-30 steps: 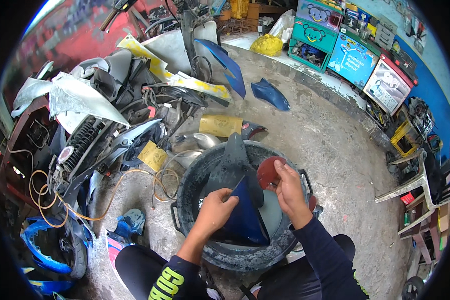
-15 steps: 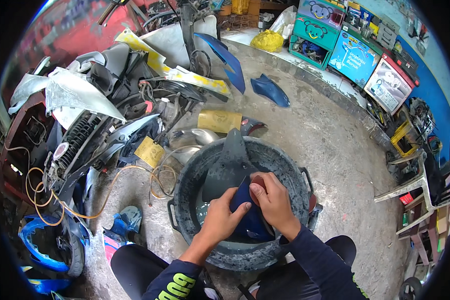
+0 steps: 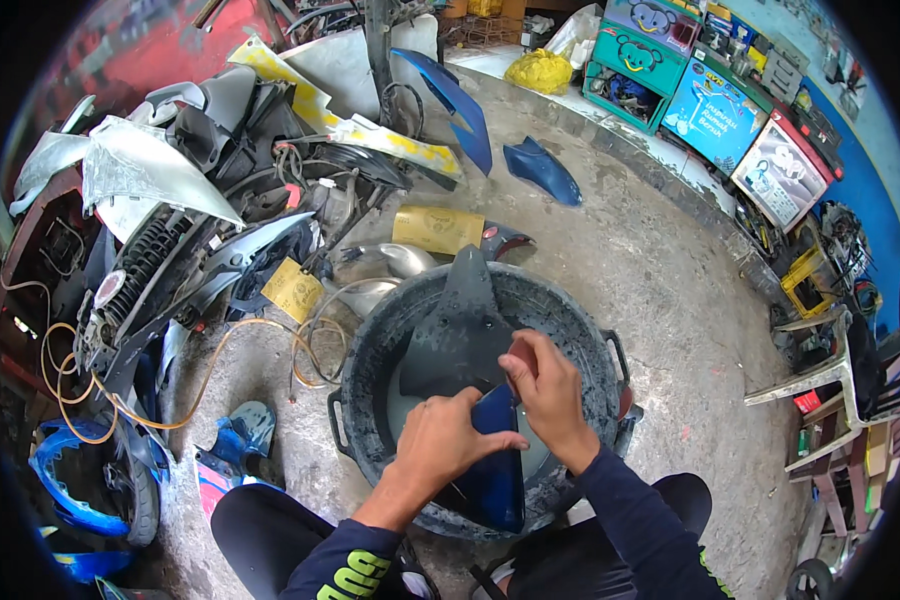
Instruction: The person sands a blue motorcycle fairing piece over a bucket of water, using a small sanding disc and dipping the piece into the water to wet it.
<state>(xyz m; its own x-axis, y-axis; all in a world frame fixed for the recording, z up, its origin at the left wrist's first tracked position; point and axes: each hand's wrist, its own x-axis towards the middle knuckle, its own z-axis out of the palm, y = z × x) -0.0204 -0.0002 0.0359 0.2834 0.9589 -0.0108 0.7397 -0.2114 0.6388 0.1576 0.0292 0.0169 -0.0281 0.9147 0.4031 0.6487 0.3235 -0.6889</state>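
Observation:
My left hand (image 3: 445, 445) is closed around a glossy dark blue triangular panel (image 3: 495, 480), thumb lying across its face, low in a black round basin (image 3: 370, 340) of cloudy water. My right hand (image 3: 550, 400) holds a red round abrasive pad (image 3: 524, 352), mostly hidden by the fingers, at the upper edge of that panel. Behind both hands a matte dark grey pointed panel (image 3: 450, 335) with small holes stands tilted in the basin.
Piled motorbike panels (image 3: 150, 180), a shock spring and coiled hose lie left. Two yellow abrasive sheets (image 3: 435, 228), a blue fairing piece (image 3: 540, 170) and a yellow bag (image 3: 538, 72) lie beyond the basin. Crates, boxes and a white chair (image 3: 840, 360) line the right.
The blue panel has shifted lower in the basin with my left hand. My right hand has moved inward with the red pad, its fingers now curled over it.

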